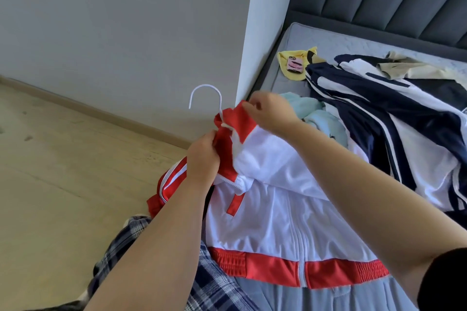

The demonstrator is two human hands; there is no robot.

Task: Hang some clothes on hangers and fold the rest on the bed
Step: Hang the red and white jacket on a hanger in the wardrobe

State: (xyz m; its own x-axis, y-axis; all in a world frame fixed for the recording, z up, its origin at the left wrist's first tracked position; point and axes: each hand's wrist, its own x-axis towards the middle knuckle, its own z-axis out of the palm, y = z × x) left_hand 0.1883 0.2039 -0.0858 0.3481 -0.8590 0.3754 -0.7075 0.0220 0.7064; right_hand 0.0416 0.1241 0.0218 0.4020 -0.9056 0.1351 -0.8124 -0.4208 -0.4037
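Observation:
A white zip jacket with red collar and red hem [273,222] lies at the near edge of the bed [336,40]. The hook of a white hanger [205,94] sticks up out of its collar; the rest of the hanger is hidden inside the cloth. My left hand [203,159] grips the red fabric at the left of the collar. On the right of the collar, my right hand [270,111] pinches the red edge.
A navy and white jacket [394,118] is spread across the bed, with a beige garment [414,68] behind it and a light blue one [321,118] beside my right hand. A phone [294,65] lies on a yellow cloth [290,57]. Wooden floor [63,159] on the left.

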